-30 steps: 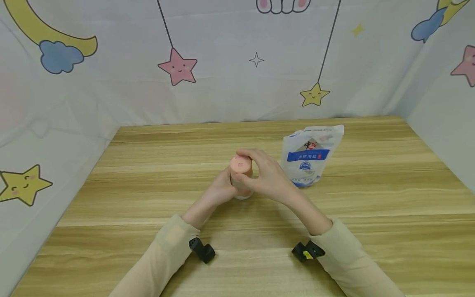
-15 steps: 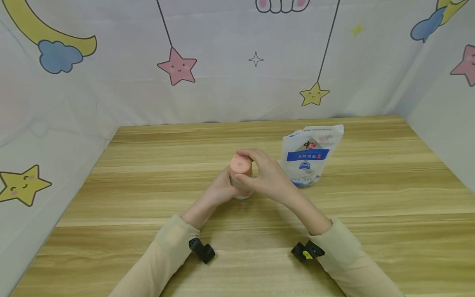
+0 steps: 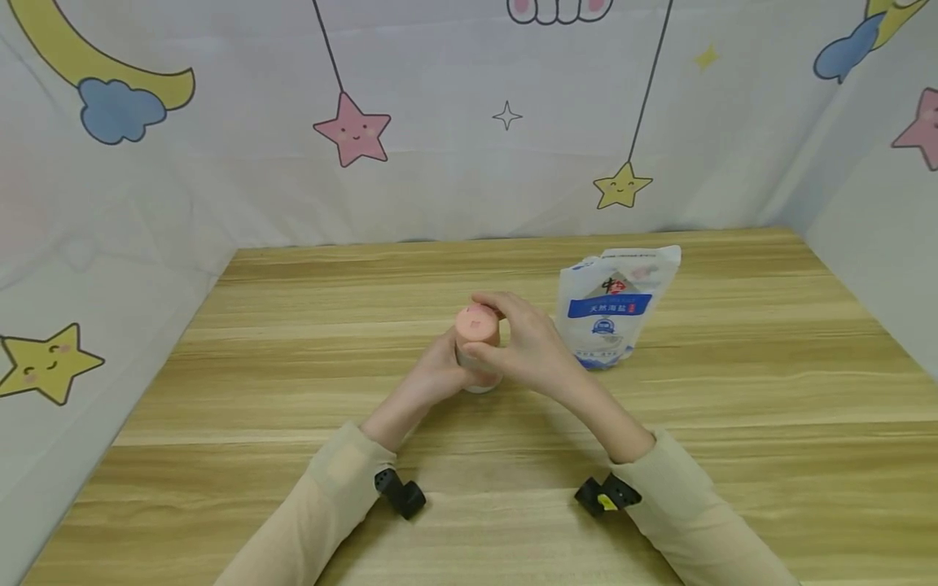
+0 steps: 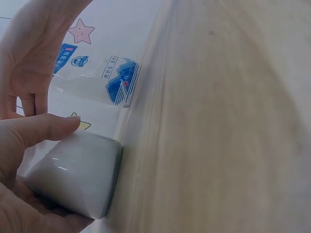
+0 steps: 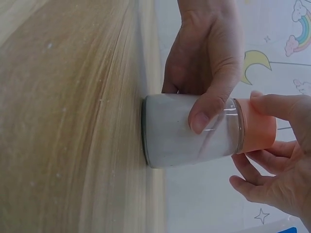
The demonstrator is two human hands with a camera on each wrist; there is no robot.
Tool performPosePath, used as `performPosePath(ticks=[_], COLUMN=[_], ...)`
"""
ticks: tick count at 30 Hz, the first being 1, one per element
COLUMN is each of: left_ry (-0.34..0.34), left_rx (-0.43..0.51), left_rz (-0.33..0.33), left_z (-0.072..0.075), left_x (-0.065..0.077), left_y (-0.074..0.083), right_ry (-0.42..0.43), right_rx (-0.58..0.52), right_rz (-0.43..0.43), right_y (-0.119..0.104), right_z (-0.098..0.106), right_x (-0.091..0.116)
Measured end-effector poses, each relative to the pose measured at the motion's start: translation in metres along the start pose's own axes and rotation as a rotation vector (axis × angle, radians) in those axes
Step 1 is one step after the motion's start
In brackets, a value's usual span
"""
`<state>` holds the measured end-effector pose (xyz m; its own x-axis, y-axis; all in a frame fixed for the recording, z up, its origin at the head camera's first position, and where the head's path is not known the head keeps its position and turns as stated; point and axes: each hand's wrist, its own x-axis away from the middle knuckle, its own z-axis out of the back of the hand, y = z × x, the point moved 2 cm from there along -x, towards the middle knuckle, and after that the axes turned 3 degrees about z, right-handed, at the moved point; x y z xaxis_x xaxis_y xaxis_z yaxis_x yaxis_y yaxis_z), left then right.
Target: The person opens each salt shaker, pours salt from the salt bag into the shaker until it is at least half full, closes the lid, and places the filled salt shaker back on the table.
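Observation:
A clear jar (image 5: 175, 141) with a pink-orange lid (image 3: 476, 324) stands upright on the wooden table, filled most of the way with white grains. My left hand (image 3: 438, 370) wraps round the jar's body, thumb across its side in the right wrist view. From the right, my right hand (image 3: 533, 342) grips the lid between thumb and fingers, and the lid sits on the jar's mouth. Behind the right hand a white and blue salt pouch (image 3: 608, 309) stands upright; its lower part also shows in the left wrist view.
The wooden table (image 3: 293, 309) reaches back to a white cloth backdrop (image 3: 440, 187) printed with stars, moons and clouds, which also closes in both sides. A small black camera sits on each sleeve cuff.
The right hand's fingers have shifted very slightly on the lid. Jar, left hand and salt pouch stay where they were.

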<state>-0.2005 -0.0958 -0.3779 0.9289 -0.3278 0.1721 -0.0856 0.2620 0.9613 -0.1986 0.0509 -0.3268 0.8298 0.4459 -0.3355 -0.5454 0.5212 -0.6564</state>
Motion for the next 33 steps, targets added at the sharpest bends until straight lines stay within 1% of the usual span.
performPosePath(ticks=[4,10,14,17,21,24,26,30,33], left_ry=[0.009,0.015,0.014,0.006,-0.038,-0.059,-0.06,-0.05,-0.044], left_rx=[0.006,-0.021,-0.04,-0.066,-0.092,-0.078,-0.064,-0.044,-0.034], left_rz=[0.004,0.008,0.004,0.005,-0.016,-0.043,-0.047,-0.023,-0.004], left_z=[-0.0005,-0.0002,0.001,0.0023,0.0034,0.0041,0.0044,0.005,0.005], left_x=[0.0003,-0.0017,-0.0034,-0.0037,-0.0033,-0.0028,-0.0027,-0.0017,-0.0004], left_y=[0.0016,0.0035,0.004,0.0042,0.003,0.002,0.0016,0.001,0.002], right_ry=[0.002,-0.001,-0.005,-0.003,-0.002,-0.003,0.001,0.002,-0.006], right_rx=[0.0,-0.018,-0.026,-0.021,-0.013,-0.01,-0.006,0.0,-0.006], right_rz=[-0.008,-0.037,-0.036,-0.039,-0.037,-0.036,-0.035,-0.033,-0.058], right_y=[-0.0007,0.0002,0.0009,0.0015,0.0014,0.0006,0.0001,-0.0005,-0.0003], right_z=[0.0009,0.0017,0.0012,0.0009,0.0,-0.0014,-0.0022,-0.0032,-0.0025], right_x=[-0.0006,-0.0016,-0.0018,-0.0012,0.0005,0.001,0.0011,0.0018,0.0031])
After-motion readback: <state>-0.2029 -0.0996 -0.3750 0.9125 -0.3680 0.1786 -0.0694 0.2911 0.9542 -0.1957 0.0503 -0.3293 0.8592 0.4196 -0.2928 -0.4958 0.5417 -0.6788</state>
